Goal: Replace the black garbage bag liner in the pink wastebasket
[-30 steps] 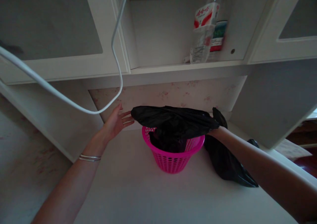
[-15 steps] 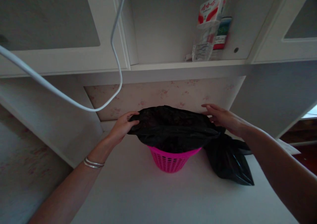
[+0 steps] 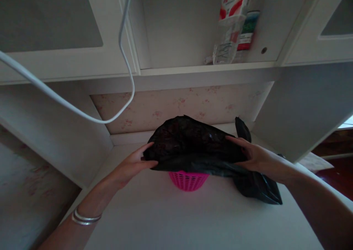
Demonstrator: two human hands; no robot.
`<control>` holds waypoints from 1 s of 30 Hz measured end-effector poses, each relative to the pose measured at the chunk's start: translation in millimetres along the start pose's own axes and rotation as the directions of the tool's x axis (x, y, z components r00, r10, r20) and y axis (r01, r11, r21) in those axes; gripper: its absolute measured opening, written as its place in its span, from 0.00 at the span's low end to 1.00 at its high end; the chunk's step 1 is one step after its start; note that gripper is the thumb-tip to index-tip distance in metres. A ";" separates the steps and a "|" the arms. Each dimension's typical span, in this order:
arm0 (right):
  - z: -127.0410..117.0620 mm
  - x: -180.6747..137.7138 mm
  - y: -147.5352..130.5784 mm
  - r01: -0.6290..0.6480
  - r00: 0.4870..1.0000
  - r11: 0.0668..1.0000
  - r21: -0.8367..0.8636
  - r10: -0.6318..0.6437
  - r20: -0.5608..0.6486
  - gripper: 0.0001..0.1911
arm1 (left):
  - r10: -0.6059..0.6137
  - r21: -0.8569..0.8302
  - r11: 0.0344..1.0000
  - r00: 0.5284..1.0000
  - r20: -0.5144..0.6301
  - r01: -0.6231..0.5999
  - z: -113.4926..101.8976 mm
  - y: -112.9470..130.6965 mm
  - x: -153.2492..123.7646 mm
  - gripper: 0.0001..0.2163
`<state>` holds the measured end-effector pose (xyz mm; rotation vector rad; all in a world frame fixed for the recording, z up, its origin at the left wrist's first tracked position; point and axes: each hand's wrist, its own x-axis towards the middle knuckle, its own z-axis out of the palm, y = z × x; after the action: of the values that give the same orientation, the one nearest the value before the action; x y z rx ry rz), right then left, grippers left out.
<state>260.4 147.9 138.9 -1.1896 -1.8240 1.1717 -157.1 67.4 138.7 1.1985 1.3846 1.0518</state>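
Observation:
A black plastic garbage bag (image 3: 187, 164) is spread over the top of a pink perforated basket (image 3: 188, 182), its mouth gaping toward the wall. The bag hides the basket's rim. My left hand (image 3: 132, 166) grips the bag's left edge, thumb and fingers on either side of it. On the opposite side, my right hand (image 3: 255, 157) holds the right edge the same way, with some fingers hidden by the plastic. Below that hand, a second, knotted-looking black bag (image 3: 259, 189) lies on the white surface, close against the basket's right side.
A white cable (image 3: 82, 113) hangs in a loop at the upper left. Above, an open cabinet shelf (image 3: 176, 70) holds a clear plastic bottle (image 3: 224, 40) and a red and green package (image 3: 246, 32). White side panels flank the white tabletop (image 3: 171, 220).
Both hands have come down and toward me with the bag's edges. The bag's mouth has opened wider, and its front edge now covers more of the pink basket.

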 end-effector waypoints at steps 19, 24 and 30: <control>19.8 74.6 36.8 -0.074 0.951 0.828 0.556 0.226 -0.210 0.19 | 0.054 -0.238 0.965 0.970 -0.237 -0.112 -7.1 -16.0 89.7 0.16; 40.9 93.9 40.5 -0.110 0.964 0.840 0.532 0.221 -0.150 0.18 | 0.046 -0.233 0.969 0.987 -0.155 -0.081 10.1 -12.2 102.5 0.21; 48.6 96.0 39.8 -0.189 0.961 0.831 0.523 0.265 -0.073 0.17 | -0.046 -0.233 0.972 0.986 -0.161 0.007 4.7 -19.1 86.6 0.23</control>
<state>196.3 228.5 88.3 -1.1519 -1.1691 1.5426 -157.4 150.6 107.7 0.9368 1.3556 1.2795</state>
